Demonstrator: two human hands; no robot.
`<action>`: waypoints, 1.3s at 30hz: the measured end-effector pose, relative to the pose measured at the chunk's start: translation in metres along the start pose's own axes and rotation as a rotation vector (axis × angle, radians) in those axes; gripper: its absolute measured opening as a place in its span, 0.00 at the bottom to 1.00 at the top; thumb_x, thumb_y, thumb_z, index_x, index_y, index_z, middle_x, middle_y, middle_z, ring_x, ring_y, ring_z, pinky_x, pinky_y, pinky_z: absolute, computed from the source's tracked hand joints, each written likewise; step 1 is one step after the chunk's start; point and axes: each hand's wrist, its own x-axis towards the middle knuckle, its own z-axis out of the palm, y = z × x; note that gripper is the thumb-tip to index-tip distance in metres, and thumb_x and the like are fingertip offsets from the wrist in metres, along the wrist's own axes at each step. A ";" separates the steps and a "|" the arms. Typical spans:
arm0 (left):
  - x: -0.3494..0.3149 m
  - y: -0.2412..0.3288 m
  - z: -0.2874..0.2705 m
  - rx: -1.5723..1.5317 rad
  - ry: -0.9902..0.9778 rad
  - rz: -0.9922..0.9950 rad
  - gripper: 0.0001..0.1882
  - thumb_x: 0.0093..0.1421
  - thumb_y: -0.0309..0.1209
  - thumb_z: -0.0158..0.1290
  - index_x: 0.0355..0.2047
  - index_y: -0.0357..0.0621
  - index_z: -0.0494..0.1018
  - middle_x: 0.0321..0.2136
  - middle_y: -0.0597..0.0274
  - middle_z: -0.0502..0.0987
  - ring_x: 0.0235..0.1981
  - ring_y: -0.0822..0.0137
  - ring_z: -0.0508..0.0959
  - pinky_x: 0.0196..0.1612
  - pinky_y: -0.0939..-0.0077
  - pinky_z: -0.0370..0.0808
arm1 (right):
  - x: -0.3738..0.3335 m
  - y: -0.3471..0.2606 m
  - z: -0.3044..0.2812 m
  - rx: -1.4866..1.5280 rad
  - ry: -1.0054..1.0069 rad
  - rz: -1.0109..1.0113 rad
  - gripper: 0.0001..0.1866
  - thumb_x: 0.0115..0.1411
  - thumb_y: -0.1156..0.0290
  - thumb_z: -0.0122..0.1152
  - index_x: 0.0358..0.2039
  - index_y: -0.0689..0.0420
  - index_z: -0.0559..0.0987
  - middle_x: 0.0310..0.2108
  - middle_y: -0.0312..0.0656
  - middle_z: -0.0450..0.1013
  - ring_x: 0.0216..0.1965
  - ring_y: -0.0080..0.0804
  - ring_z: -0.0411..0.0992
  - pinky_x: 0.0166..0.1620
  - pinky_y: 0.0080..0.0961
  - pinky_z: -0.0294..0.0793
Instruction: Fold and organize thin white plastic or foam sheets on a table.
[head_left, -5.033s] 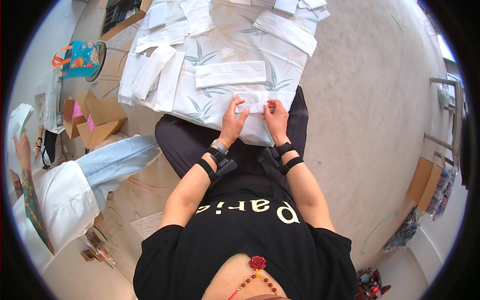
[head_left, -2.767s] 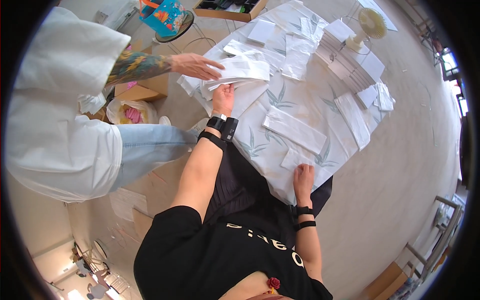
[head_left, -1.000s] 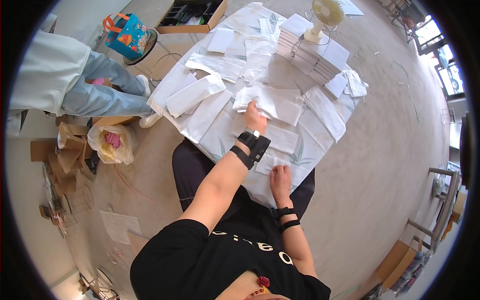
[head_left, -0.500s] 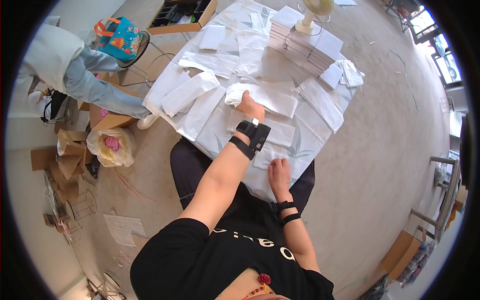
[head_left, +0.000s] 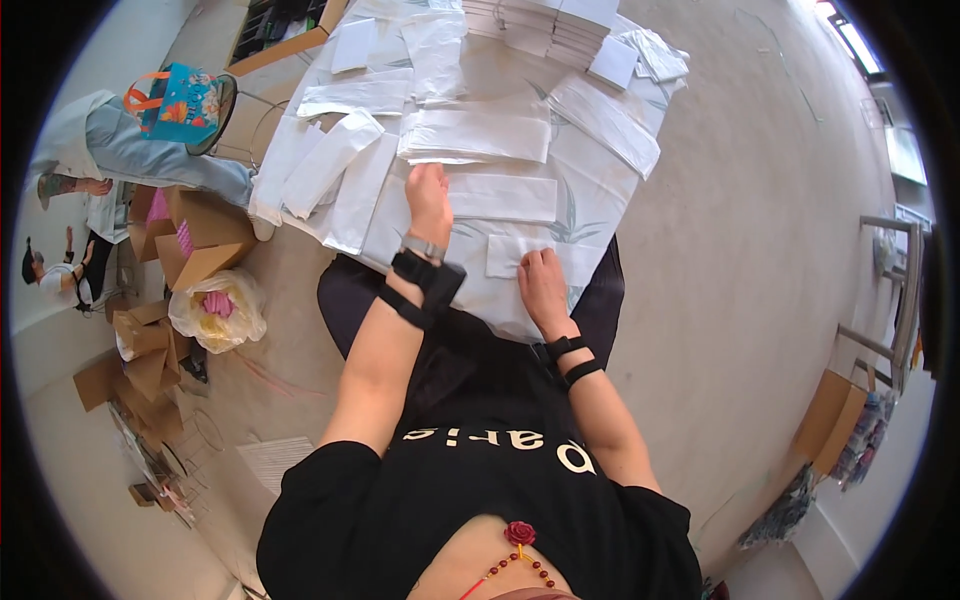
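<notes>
My left hand (head_left: 430,203) is closed, fingers curled, at the near left corner of a layered stack of thin white folded sheets (head_left: 478,135). Whether anything is pinched in it is hidden. Just right of it lies a flat white folded strip (head_left: 505,198). My right hand (head_left: 543,290) is near the table's front edge, its bent fingers pressed together on a small folded white sheet (head_left: 505,257). The sheets look like thin paper or film; I cannot tell which.
More white strips lie on the patterned tablecloth (head_left: 385,240). Stacked white boxes (head_left: 560,35) stand at the back. A stool holding a blue floral bag (head_left: 182,105), cardboard boxes (head_left: 195,235) and another person's leg (head_left: 170,140) are on the left.
My left hand has come off the stack's left end, toward me and slightly left. The stack lies flatter. My right hand stays on the small folded sheet. The view has shifted.
</notes>
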 end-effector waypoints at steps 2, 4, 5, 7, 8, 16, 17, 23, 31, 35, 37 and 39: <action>-0.037 -0.020 -0.008 0.217 -0.076 0.191 0.18 0.64 0.25 0.55 0.55 0.37 0.72 0.44 0.55 0.77 0.45 0.57 0.77 0.53 0.58 0.74 | -0.001 0.003 0.000 -0.007 0.003 0.008 0.08 0.60 0.75 0.63 0.39 0.60 0.75 0.38 0.51 0.70 0.43 0.54 0.70 0.47 0.45 0.72; -0.073 -0.032 -0.006 1.001 -0.408 0.737 0.13 0.62 0.24 0.57 0.47 0.38 0.76 0.41 0.56 0.77 0.43 0.58 0.77 0.50 0.62 0.75 | -0.002 0.006 0.001 -0.022 0.002 0.004 0.08 0.59 0.76 0.64 0.38 0.59 0.75 0.39 0.50 0.70 0.43 0.52 0.70 0.47 0.45 0.73; -0.081 -0.037 -0.003 1.002 -0.406 0.738 0.13 0.62 0.24 0.57 0.47 0.38 0.76 0.41 0.56 0.77 0.43 0.58 0.77 0.50 0.62 0.75 | -0.002 0.005 0.001 -0.020 0.001 0.003 0.08 0.59 0.76 0.64 0.38 0.59 0.75 0.39 0.50 0.70 0.43 0.52 0.70 0.47 0.45 0.73; -0.095 -0.048 0.006 1.163 -0.591 0.943 0.10 0.58 0.23 0.59 0.41 0.40 0.78 0.38 0.54 0.76 0.42 0.54 0.77 0.49 0.61 0.75 | -0.003 0.004 0.002 -0.020 -0.008 -0.012 0.08 0.59 0.76 0.64 0.38 0.60 0.75 0.39 0.50 0.70 0.43 0.52 0.70 0.47 0.45 0.73; -0.097 -0.051 0.011 1.164 -0.594 0.941 0.10 0.58 0.23 0.59 0.41 0.40 0.78 0.38 0.54 0.76 0.42 0.54 0.77 0.49 0.61 0.75 | -0.003 0.004 0.001 -0.020 -0.009 -0.009 0.08 0.59 0.76 0.64 0.38 0.60 0.75 0.39 0.50 0.70 0.43 0.52 0.70 0.47 0.45 0.73; -0.090 -0.067 0.040 1.478 -0.733 1.106 0.05 0.55 0.27 0.62 0.32 0.43 0.77 0.35 0.57 0.76 0.40 0.53 0.77 0.45 0.59 0.76 | -0.002 0.008 0.007 -0.043 0.015 -0.022 0.08 0.58 0.76 0.63 0.38 0.61 0.75 0.38 0.52 0.70 0.41 0.53 0.70 0.46 0.46 0.73; -0.089 -0.069 0.040 1.518 -0.725 1.149 0.05 0.55 0.28 0.62 0.30 0.44 0.77 0.33 0.57 0.76 0.39 0.53 0.77 0.43 0.59 0.76 | -0.002 0.008 0.006 -0.042 0.017 -0.016 0.08 0.58 0.76 0.63 0.38 0.61 0.75 0.38 0.52 0.70 0.41 0.53 0.70 0.46 0.46 0.73; -0.085 -0.076 0.043 1.669 -0.735 1.152 0.09 0.52 0.32 0.64 0.32 0.45 0.77 0.35 0.59 0.76 0.41 0.56 0.78 0.44 0.61 0.75 | -0.003 0.008 0.005 -0.059 0.003 -0.006 0.09 0.58 0.76 0.63 0.38 0.62 0.75 0.38 0.52 0.70 0.41 0.53 0.70 0.46 0.46 0.73; -0.075 -0.082 0.044 1.418 -0.630 1.054 0.04 0.53 0.28 0.59 0.26 0.43 0.75 0.29 0.56 0.75 0.34 0.53 0.78 0.38 0.58 0.76 | -0.003 0.008 0.007 -0.044 0.006 0.020 0.10 0.58 0.76 0.64 0.39 0.60 0.74 0.39 0.50 0.69 0.43 0.52 0.71 0.46 0.44 0.73; -0.070 -0.079 0.042 1.298 -0.626 0.886 0.04 0.52 0.27 0.59 0.26 0.42 0.74 0.28 0.55 0.76 0.31 0.54 0.78 0.36 0.61 0.77 | -0.003 0.007 0.007 -0.043 0.015 0.010 0.10 0.57 0.75 0.64 0.39 0.62 0.75 0.39 0.51 0.69 0.42 0.52 0.71 0.46 0.45 0.74; -0.066 -0.077 0.042 1.236 -0.625 0.805 0.04 0.53 0.27 0.60 0.27 0.42 0.76 0.28 0.55 0.77 0.31 0.55 0.79 0.36 0.63 0.77 | -0.003 0.006 0.006 -0.041 0.013 0.002 0.11 0.57 0.75 0.65 0.39 0.62 0.75 0.40 0.51 0.69 0.42 0.52 0.71 0.46 0.45 0.74; -0.064 -0.073 0.039 1.172 -0.623 0.724 0.04 0.53 0.27 0.60 0.28 0.43 0.77 0.28 0.55 0.77 0.31 0.57 0.79 0.37 0.64 0.78 | -0.004 0.007 0.005 -0.040 0.009 0.005 0.11 0.57 0.75 0.65 0.39 0.62 0.75 0.40 0.51 0.69 0.43 0.52 0.70 0.46 0.45 0.74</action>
